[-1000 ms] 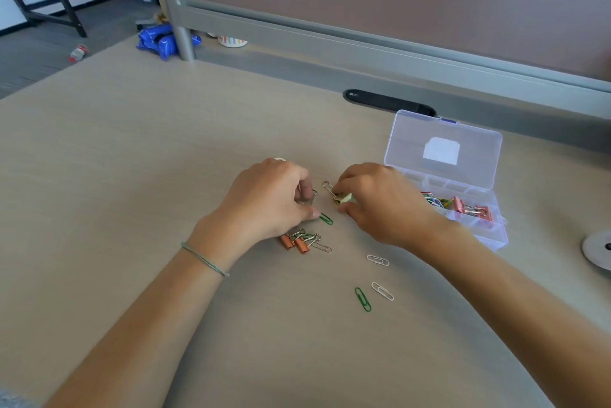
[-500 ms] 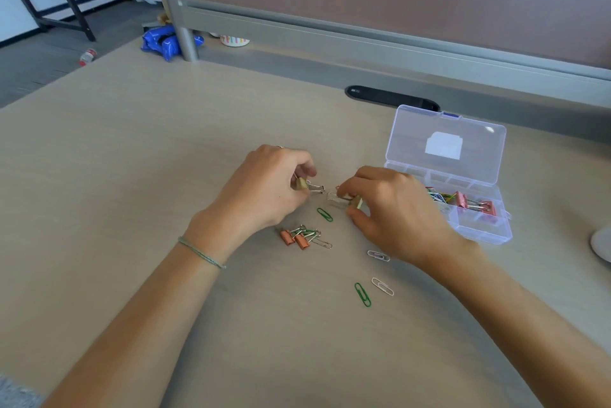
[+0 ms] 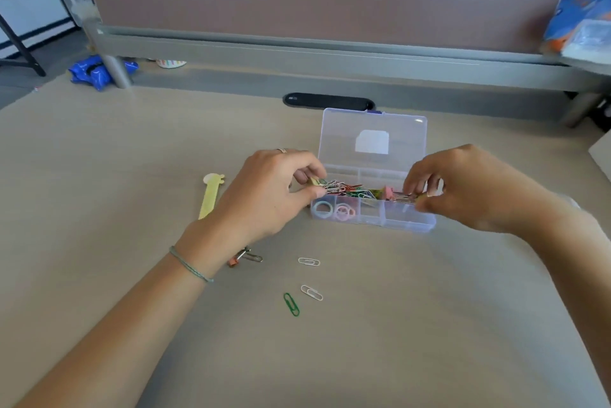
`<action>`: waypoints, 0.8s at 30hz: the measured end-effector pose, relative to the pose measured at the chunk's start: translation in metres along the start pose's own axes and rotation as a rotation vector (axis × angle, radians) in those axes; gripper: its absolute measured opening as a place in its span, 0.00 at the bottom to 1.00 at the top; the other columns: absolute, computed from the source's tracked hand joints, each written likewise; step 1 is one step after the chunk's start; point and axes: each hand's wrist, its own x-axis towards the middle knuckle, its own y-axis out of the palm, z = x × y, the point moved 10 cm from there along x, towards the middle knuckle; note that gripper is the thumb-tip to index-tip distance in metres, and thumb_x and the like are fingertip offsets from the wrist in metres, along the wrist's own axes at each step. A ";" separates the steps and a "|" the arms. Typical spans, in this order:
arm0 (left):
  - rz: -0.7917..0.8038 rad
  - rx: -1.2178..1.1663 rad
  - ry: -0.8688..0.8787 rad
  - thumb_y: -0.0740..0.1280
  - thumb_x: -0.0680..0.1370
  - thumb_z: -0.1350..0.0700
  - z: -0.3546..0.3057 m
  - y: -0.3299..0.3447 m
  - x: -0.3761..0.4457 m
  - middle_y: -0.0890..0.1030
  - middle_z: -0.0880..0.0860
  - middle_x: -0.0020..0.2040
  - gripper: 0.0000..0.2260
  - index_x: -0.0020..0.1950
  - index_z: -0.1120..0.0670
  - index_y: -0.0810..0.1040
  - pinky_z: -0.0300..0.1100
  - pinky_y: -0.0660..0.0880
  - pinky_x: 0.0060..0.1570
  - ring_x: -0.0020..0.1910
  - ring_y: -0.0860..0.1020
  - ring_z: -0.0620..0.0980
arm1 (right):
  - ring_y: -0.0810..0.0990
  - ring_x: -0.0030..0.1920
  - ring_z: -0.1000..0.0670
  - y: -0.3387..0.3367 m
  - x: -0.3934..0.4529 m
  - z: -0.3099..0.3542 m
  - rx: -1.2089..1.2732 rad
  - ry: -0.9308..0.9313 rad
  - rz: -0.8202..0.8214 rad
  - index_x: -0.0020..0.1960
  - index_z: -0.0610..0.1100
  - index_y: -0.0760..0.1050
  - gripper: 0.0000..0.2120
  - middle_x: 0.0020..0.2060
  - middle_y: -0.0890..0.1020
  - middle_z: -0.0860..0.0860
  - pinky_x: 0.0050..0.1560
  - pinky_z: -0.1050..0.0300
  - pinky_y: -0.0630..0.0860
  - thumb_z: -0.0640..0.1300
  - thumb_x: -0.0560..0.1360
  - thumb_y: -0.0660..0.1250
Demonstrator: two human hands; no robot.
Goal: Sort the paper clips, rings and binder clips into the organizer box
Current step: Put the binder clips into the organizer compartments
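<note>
I pinch a yellow binder clip point(image 3: 314, 181) in my left hand point(image 3: 264, 196) at the organizer box point(image 3: 408, 222) edge; my right hand point(image 3: 463, 189) pinches another over the right compartment. Release each low into the binder-clip section, clear of the rings point(image 3: 334, 210). Paper clips point(image 3: 309, 261) wait on the desk point(image 3: 429, 325).

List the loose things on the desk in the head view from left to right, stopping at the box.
yellow bookmark → orange binder clips → green paper clip → white paper clips → organizer box
</note>
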 end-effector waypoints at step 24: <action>0.234 0.003 0.162 0.76 0.74 0.56 -0.071 0.098 0.029 0.84 0.46 0.44 0.02 0.43 0.49 0.85 0.43 0.75 0.45 0.42 0.78 0.44 | 0.78 0.44 0.54 0.002 -0.001 -0.031 0.011 0.051 0.039 0.43 0.51 0.82 0.03 0.39 0.82 0.57 0.46 0.55 0.77 0.47 0.71 0.75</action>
